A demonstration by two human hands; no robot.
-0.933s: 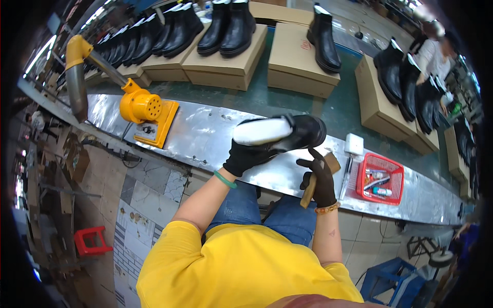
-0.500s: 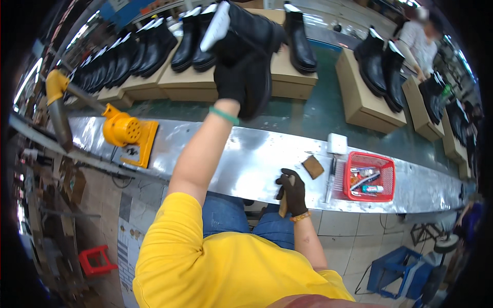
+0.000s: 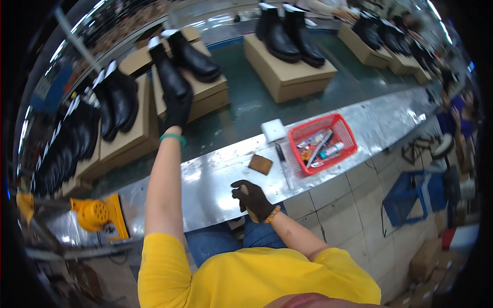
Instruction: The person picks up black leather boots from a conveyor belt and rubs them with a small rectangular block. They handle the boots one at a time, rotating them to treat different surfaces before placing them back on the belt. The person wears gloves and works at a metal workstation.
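Left hand [image 3: 177,107] gripping a black ankle boot [image 3: 167,72] by the toe. Right hand [image 3: 252,199] curled round some kinda tan strip [image 3: 252,215].

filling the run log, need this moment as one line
left hand: at toe of black boot | right hand: gripping tan piece | bench: brown pad, red basket

Left grip [image 3: 177,109] on black boot [image 3: 165,66] over cardboard box [image 3: 209,96]; right grip [image 3: 255,199] round tan piece [image 3: 252,215], near brown pad [image 3: 260,164].
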